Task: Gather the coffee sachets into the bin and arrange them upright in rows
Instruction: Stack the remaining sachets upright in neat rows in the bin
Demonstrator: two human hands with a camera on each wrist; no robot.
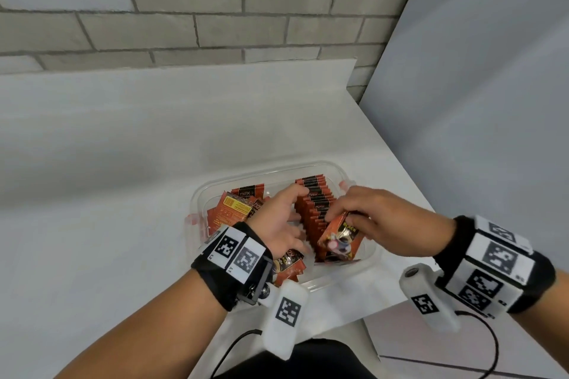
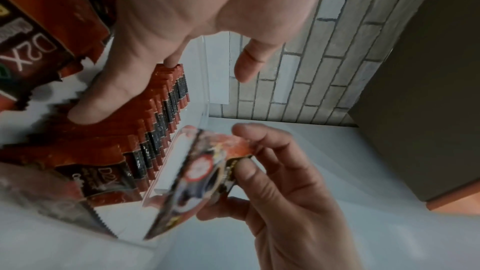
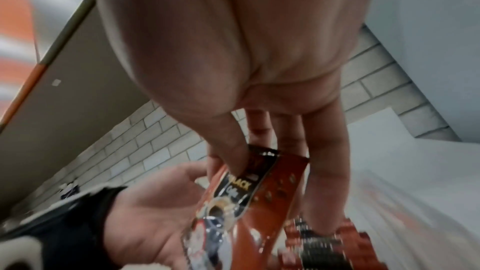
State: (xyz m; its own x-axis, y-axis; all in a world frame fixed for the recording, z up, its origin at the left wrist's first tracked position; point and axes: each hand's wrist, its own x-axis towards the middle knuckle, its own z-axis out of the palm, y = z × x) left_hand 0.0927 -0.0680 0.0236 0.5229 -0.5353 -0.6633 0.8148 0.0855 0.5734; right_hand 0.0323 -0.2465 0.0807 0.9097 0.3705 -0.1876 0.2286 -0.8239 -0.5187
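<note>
From the head view, the right hand (image 1: 381,218) pinches a glossy sachet (image 1: 338,238) over the clear plastic bin (image 1: 341,172), beside the upright row (image 1: 314,203). In the left wrist view, the left hand (image 2: 182,17), fingers straight, presses the row's serrated tops. In the right wrist view, thumb and fingers (image 3: 327,171) grip the sachet's top edge.

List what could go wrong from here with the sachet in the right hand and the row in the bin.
1. The left hand only rests its fingers against the upright row; if it lets go, the sachets may topple.
2. The right hand pinches the tilted sachet by its top edge; it could slip or go in slanted.
3. Loose sachets lie flat in the bin, unsorted.
</note>
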